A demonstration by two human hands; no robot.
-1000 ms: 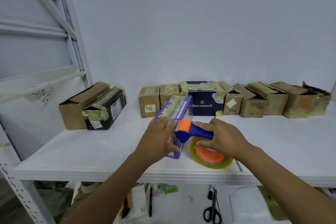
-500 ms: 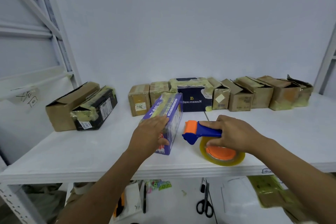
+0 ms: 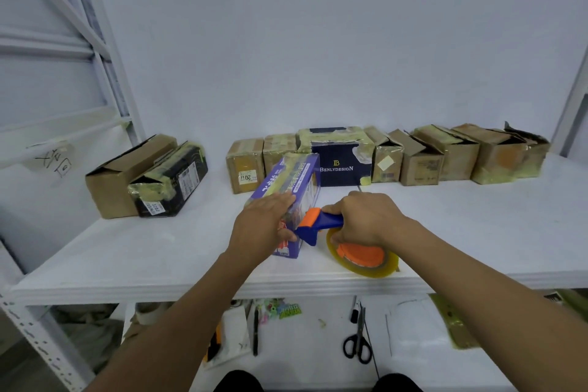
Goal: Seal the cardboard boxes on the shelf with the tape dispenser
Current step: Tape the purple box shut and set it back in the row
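White metal racking stands against a plain wall, and one shelf (image 3: 159,251) carries every box.

**Current step.** The purple box (image 3: 288,180) lies near the front edge, its long axis running away from the person. The left hand (image 3: 259,226) rests on its near top with the fingers straight, pressing down rather than wrapping round. The right hand (image 3: 366,219) has its fingers curled round the blue handle of the tape dispenser (image 3: 319,223). The orange head of the dispenser touches the near right side of the purple box. The tape roll (image 3: 366,259) sits low, just right of the box and close to the shelf. Yellowish tape shows along the top of the purple box, so a strip is probably being laid or finished at the near end.

**Done, as judged.**
- The black box (image 3: 171,181) at the left is banded with tape.
- The two small brown boxes (image 3: 245,165) and the navy box (image 3: 343,165) in the back row show tape on top.

**Left, as judged.**
- The large brown box (image 3: 117,178) beside the black one has a flap standing up.
- The brown boxes at the right (image 3: 445,159) of the back row have raised or torn flaps, though patches of tape cling to some.

Overall, the task appears roughly half complete. Whether any box needs a second strip cannot be told.
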